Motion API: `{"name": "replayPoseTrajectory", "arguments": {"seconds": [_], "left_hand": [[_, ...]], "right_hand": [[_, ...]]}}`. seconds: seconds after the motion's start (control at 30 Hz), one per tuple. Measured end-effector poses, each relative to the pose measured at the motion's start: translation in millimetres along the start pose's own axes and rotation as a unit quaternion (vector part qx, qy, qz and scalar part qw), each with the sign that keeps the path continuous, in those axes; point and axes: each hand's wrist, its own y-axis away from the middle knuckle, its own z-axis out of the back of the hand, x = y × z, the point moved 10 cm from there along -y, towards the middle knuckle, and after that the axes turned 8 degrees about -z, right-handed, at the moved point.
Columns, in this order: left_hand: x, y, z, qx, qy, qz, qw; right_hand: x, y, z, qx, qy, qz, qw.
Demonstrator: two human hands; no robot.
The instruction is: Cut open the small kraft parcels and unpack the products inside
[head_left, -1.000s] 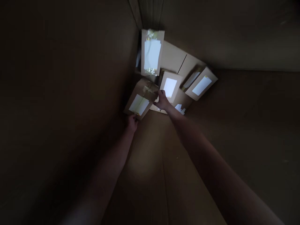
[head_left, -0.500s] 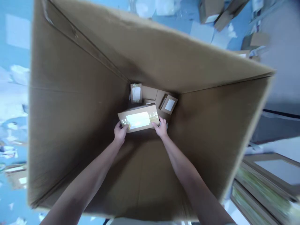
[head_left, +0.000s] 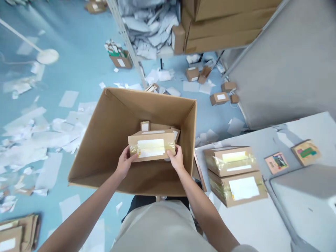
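Observation:
Between my two hands is a taped cardboard parcel (head_left: 151, 135) with a white label on its side. My left hand (head_left: 125, 161) grips its lower left corner, thumb on the front face. At the lower right corner my right hand (head_left: 175, 157) is closed on it the same way. The parcel is level with the opening of a big cardboard carton (head_left: 102, 140), or just inside it; which one I cannot tell. Beneath it, a small labelled box (head_left: 145, 126) and other boxes lie at the carton's bottom, partly hidden by the parcel.
Two taped parcels (head_left: 232, 175) are stacked on a white table (head_left: 236, 224) to the right, beside two small colourful packs (head_left: 277, 163). A shelf with large cartons (head_left: 223, 33) and grey mailing bags (head_left: 149, 28) stands ahead. Paper scraps (head_left: 34, 136) litter the blue floor.
The parcel has come up from deep in the carton, held in both hands. My view has pulled back and lifted, now taking in the floor, shelf and table.

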Motion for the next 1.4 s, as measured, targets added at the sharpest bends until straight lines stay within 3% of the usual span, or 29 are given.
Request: {"name": "replayPoseTrajectory", "arguments": {"seconds": [0.17,0.33,0.47,0.57,0.73,0.93,1.07,1.17,1.3,1.4], "left_hand": [[-63.5,25.9,2.0,0.075,-0.011,-0.066,0.995],[-103.6,45.2,-1.5,0.167,-0.078,-0.122,0.975],[-124.3,65.7,-20.7,0.238,-0.118,-0.163,0.950],[-132.7,88.1,-48.7,0.308,-0.123,-0.184,0.925],[-117.3,148.7,-119.6,0.463,-0.113,-0.160,0.864],[-83.4,267.4,-222.4,0.644,-0.097,-0.157,0.742],[-52.2,338.7,-294.3,0.705,-0.109,-0.166,0.681],[-20.1,376.3,-351.5,0.717,-0.122,-0.165,0.666],[16.7,406.1,-420.6,0.700,-0.127,-0.153,0.686],[33.7,417.6,-458.2,0.681,-0.123,-0.144,0.707]], "right_hand": [[31.9,73.0,23.6,-0.043,-0.036,0.047,0.997],[43.9,142.2,43.8,-0.119,-0.086,0.087,0.985],[47.6,201.2,70.7,-0.202,-0.087,0.132,0.966],[41.7,251.2,99.1,-0.257,-0.089,0.140,0.952],[3.8,344.9,154.1,-0.353,-0.080,0.095,0.928],[-68.8,454.1,222.1,-0.513,-0.111,0.023,0.851],[-116.2,494.6,269.7,-0.574,-0.128,-0.004,0.809],[-152.7,500.3,311.1,-0.584,-0.156,0.003,0.797],[-198.7,478.9,368.5,-0.554,-0.173,0.011,0.814],[-227.7,457.1,406.5,-0.532,-0.166,-0.003,0.830]]}}
